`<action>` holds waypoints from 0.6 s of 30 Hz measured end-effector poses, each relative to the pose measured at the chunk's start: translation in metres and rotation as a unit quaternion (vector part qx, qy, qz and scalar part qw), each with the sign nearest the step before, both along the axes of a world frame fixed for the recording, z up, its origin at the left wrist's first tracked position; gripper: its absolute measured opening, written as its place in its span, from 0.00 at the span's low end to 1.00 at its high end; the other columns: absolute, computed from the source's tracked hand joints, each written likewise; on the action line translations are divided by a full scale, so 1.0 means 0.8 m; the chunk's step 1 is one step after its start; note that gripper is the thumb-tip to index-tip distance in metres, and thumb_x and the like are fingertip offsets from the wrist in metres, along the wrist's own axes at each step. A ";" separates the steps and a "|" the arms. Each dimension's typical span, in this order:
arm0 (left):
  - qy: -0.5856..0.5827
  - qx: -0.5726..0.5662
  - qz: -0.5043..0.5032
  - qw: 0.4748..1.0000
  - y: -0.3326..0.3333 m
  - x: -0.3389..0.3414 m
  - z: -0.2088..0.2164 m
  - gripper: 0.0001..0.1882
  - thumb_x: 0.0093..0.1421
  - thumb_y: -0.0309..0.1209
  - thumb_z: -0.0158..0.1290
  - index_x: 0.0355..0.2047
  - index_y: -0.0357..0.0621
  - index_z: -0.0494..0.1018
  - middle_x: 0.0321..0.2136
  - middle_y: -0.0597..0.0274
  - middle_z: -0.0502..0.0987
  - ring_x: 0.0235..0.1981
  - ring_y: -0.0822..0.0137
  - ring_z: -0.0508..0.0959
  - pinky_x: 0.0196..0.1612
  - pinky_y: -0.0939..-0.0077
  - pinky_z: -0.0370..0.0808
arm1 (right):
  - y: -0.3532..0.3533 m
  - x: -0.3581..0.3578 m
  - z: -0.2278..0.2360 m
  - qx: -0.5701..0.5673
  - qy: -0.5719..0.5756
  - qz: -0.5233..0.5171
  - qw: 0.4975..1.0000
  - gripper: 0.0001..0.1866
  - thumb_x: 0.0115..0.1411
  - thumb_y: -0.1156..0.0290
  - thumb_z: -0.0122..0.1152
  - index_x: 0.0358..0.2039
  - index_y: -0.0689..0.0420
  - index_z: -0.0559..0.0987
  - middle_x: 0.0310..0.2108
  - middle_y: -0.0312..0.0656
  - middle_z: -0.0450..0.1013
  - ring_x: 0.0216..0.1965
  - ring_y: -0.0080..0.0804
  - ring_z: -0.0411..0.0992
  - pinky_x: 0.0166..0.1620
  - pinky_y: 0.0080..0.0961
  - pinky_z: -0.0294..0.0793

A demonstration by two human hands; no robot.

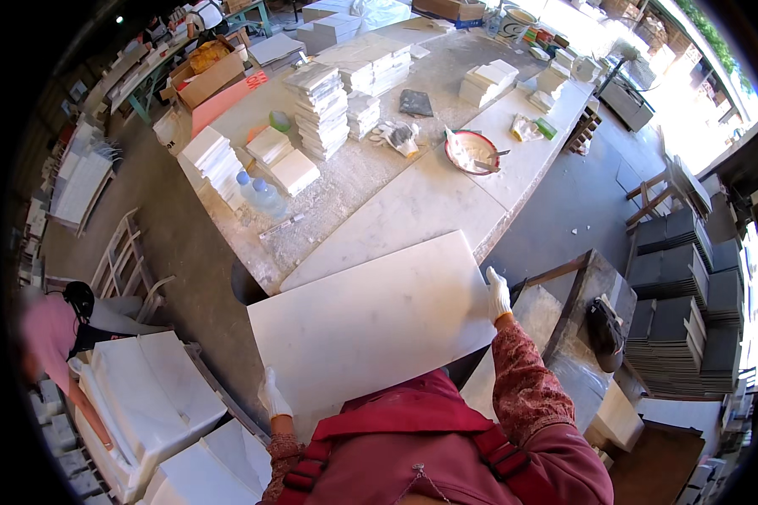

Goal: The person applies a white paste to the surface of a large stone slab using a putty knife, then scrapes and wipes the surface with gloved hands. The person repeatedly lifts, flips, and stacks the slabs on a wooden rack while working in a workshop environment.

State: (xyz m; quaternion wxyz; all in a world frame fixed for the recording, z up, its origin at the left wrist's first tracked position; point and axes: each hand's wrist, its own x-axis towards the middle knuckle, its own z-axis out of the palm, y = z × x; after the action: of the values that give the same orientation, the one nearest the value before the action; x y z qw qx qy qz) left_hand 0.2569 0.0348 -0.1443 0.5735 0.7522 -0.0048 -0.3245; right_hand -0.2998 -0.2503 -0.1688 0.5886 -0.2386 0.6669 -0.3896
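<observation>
A large rectangular white marble slab point(370, 316) with faint grey marks spans the space in front of my body, tilted, its far corner overlapping the near end of the worktable. My left hand point(273, 394), in a white glove, grips its near left edge. On the opposite short edge, my right hand point(499, 295), also gloved, is closed around the side, thumb upward. The fingers under the slab are hidden. Beyond it lies the dusty worktable point(358, 181), with a red-rimmed bowl point(472, 153) of white paste and a tool in it.
Stacked white tiles point(318, 109), plastic bottles point(265, 198) and gloves point(397, 136) occupy the table. At left, a person in pink point(55, 332) reaches over white slabs point(156, 379). On my right are a stand with a dark power tool point(605, 332) and piled dark tiles point(669, 286).
</observation>
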 end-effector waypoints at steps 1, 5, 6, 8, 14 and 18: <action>0.002 0.015 0.004 1.000 -0.010 -0.013 -0.004 0.22 0.63 0.43 0.59 0.41 0.32 0.79 0.35 0.59 0.80 0.31 0.67 0.78 0.37 0.71 0.77 | -0.025 -0.008 -0.008 -0.010 0.038 -0.038 0.999 0.37 0.64 0.46 0.56 0.62 0.64 0.66 0.57 0.50 0.70 0.54 0.39 0.70 0.53 0.33 0.70; 0.041 0.012 0.069 0.997 -0.018 -0.069 -0.011 0.25 0.62 0.46 0.59 0.43 0.32 0.79 0.36 0.59 0.80 0.33 0.65 0.78 0.37 0.70 0.78 | -0.117 0.000 0.017 -0.056 0.087 -0.106 0.989 0.48 0.59 0.41 0.59 0.68 0.63 0.57 0.65 0.57 0.61 0.63 0.49 0.64 0.64 0.36 0.61; 0.038 0.015 0.070 0.997 -0.021 -0.088 -0.007 0.26 0.62 0.47 0.59 0.43 0.32 0.79 0.37 0.58 0.80 0.33 0.65 0.78 0.38 0.70 0.78 | -0.132 -0.006 0.029 -0.043 0.155 -0.085 0.983 0.47 0.58 0.40 0.59 0.68 0.61 0.59 0.65 0.58 0.61 0.62 0.51 0.64 0.63 0.39 0.62; 0.028 0.022 0.081 0.996 -0.020 -0.130 0.005 0.28 0.63 0.49 0.58 0.45 0.31 0.78 0.38 0.57 0.80 0.35 0.64 0.79 0.38 0.68 0.78 | -0.158 -0.026 0.055 0.003 0.273 -0.010 0.962 0.47 0.57 0.39 0.58 0.67 0.59 0.61 0.65 0.58 0.60 0.62 0.54 0.65 0.62 0.42 0.64; 0.063 0.046 0.105 0.991 -0.037 -0.240 0.042 0.34 0.65 0.56 0.52 0.49 0.30 0.75 0.44 0.52 0.78 0.41 0.59 0.79 0.43 0.64 0.78 | -0.168 -0.137 0.026 0.114 0.316 0.146 0.930 0.43 0.58 0.36 0.52 0.59 0.63 0.70 0.48 0.54 0.76 0.53 0.50 0.73 0.52 0.43 0.74; 0.100 -0.035 0.149 0.983 -0.018 -0.282 0.030 0.36 0.65 0.58 0.51 0.51 0.31 0.74 0.47 0.53 0.77 0.44 0.57 0.79 0.46 0.64 0.78 | -0.175 -0.103 0.069 0.118 0.124 0.157 0.973 0.37 0.62 0.46 0.54 0.56 0.69 0.70 0.38 0.52 0.76 0.26 0.40 0.78 0.28 0.33 0.81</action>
State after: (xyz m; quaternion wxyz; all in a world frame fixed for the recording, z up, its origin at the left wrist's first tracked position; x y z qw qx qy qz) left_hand 0.0317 0.0202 -0.1205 0.6392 0.6877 0.1528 -0.3086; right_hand -0.3822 -0.3899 -0.1138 0.5790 -0.3153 0.7305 -0.1781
